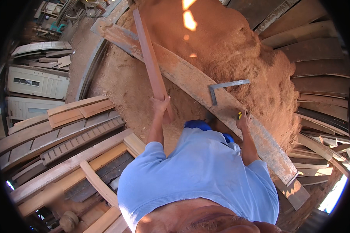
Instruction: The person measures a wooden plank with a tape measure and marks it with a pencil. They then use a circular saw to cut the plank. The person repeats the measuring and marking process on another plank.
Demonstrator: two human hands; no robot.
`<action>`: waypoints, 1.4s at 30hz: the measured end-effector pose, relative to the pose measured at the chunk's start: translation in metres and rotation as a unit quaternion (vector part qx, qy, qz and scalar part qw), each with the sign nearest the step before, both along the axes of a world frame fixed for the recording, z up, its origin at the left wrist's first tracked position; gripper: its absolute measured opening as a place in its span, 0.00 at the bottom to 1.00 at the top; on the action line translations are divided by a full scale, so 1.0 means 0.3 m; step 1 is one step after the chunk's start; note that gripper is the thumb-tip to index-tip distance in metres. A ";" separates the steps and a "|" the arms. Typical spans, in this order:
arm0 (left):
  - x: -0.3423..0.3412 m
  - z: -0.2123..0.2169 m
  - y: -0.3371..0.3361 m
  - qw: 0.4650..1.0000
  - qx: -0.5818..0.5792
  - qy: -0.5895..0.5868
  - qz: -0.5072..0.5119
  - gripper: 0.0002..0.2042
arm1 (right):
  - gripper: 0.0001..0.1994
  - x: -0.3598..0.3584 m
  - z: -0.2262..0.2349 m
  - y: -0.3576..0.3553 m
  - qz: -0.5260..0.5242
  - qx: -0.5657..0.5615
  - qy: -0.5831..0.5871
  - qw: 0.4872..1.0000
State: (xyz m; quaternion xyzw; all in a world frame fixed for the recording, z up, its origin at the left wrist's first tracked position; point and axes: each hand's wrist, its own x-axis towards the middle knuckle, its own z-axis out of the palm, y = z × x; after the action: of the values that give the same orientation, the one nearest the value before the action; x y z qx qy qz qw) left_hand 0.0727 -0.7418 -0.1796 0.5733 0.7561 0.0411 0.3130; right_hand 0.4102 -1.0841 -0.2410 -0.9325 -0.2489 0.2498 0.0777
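A long reddish wooden board (146,50) slants up and away in front of me, and my left hand (160,103) is closed around its near end. Its far part crosses over a long, worn plank (186,79) that runs from the far left to the near right. My right hand (243,121) is closed on a small yellow tool (240,115), held over the plank's right part; its exact kind is too small to tell. Just beyond that hand, an L-shaped metal square (231,84) rests on the plank, apart from both hands.
A big heap of sawdust (256,73) lies beyond the plank. Stacked timber (85,110) and wooden frame pieces (77,176) crowd my left, with pale panelled doors (39,83) farther off. Dark boards (319,66) line the right side.
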 end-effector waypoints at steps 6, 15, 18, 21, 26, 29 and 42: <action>-0.098 -0.076 0.014 0.998 -0.011 -0.062 -0.005 0.44 | 0.30 0.109 0.067 -0.133 -0.078 -0.128 0.064 0.987; -0.168 -0.154 -0.207 0.751 -0.199 -0.614 0.137 0.37 | 0.26 0.100 0.114 0.068 0.059 -0.102 -0.038 0.992; -0.089 -0.248 -0.264 0.732 -0.213 -0.624 0.172 0.41 | 0.25 0.089 0.106 0.274 0.076 -0.098 0.088 0.988; -0.006 -0.244 -0.264 0.729 -0.203 -0.629 0.180 0.42 | 0.34 0.035 -0.043 0.424 0.176 -0.080 0.075 0.978; 0.021 -0.244 -0.273 0.755 -0.174 -0.604 0.186 0.43 | 0.48 -0.107 -0.063 0.662 0.207 -0.053 0.113 0.970; 0.020 -0.241 -0.286 0.805 -0.121 -0.555 0.171 0.41 | 0.46 -0.170 -0.053 0.728 0.236 -0.063 0.114 0.963; 0.006 -0.039 -0.359 0.967 -0.003 -0.250 0.059 0.32 | 0.32 -0.102 -0.060 0.675 0.144 -0.006 0.064 0.988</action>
State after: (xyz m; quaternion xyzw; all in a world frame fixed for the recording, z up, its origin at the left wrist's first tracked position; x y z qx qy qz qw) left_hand 0.0746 -0.8496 -0.1912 0.4988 0.6863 0.1992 0.4904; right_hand 0.3796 -0.8816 -0.2591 -0.8697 -0.3733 0.3188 0.0514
